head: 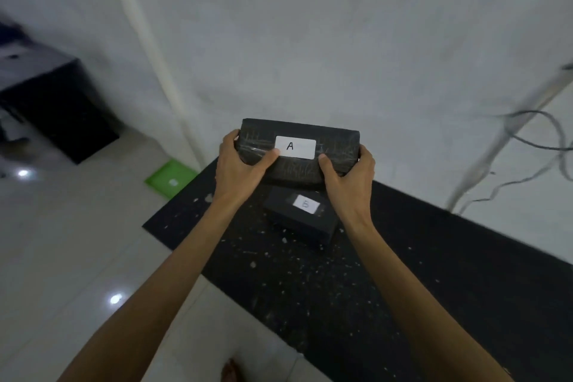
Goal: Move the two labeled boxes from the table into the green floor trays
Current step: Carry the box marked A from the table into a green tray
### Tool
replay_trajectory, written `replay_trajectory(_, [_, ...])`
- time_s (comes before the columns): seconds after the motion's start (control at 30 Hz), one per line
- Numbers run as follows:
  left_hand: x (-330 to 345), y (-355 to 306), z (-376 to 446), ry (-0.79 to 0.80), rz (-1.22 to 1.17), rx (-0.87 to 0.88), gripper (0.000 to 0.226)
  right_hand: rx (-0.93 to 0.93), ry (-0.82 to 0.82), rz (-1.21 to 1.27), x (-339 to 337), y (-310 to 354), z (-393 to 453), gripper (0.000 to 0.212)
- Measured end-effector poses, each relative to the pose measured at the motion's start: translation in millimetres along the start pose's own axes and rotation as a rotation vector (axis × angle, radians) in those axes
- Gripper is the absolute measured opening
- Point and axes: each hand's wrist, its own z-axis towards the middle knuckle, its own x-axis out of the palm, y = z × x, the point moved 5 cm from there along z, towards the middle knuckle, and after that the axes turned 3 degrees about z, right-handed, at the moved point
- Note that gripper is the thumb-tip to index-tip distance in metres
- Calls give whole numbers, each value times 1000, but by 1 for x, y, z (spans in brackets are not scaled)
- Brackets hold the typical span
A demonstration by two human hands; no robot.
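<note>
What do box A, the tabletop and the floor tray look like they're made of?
Box A: seemingly wrapped in glossy black plastic film; wrinkles catch light. Its label looks like white paper.
Tabletop: dark, matte, white-speckled, perhaps stone or laminate; can't tell which.
Green tray: likely smooth plastic, uniform bright colour.

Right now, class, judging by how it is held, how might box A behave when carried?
Box A looks rigid: its edges stay straight between the left hand and right hand. Its glossy wrapping may be slippery. The two-handed hold hints at some weight, though that is uncertain.
</note>
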Motion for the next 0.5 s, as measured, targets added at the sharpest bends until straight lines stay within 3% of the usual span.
replay_trajectory(0.17, [-72, 68, 15, -113, 50, -53, 87, 42, 203, -45, 98, -1, -15, 98])
replay_trajectory(0.3, [-136, 132, 32, -171, 98, -137, 80, 3, 394, -184, 187, 2, -40, 97])
replay_trajectory(0.5, [-234, 240, 60, -129, 157, -204, 71, 16, 589, -341, 327, -7, -89, 100])
